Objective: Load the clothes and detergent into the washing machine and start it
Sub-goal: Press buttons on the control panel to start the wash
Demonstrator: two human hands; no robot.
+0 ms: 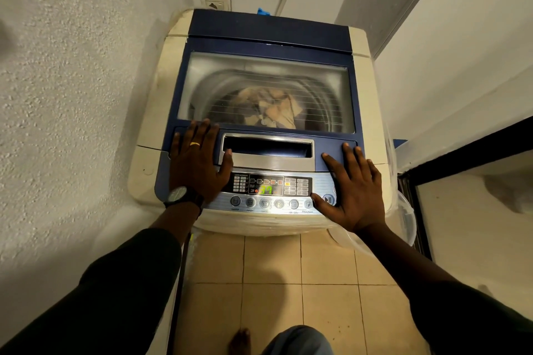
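On the washing machine [372,89] both hands lie flat, fingers spread, holding nothing: left hand [199,163] beside the lid handle [266,150], right hand [350,192] over the control panel [268,190], which reads 37. Clothes [274,106] sit inside under the shut lid [268,89].

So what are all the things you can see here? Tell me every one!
washing machine: one, cream with a blue top, in the middle against the wall
lid: one, blue frame with a clear window, shut
clothes: a pile, beige and dark, inside the drum under the window
control panel: one, grey with round buttons, front edge
display: one, green digits, lit
wall socket: one, white, behind the machine
floor tiles: many, tan, below
watch: one, black, left wrist
ring: one, gold, left finger
left hand: flat on the lid
right hand: flat, thumb by the play-pause button
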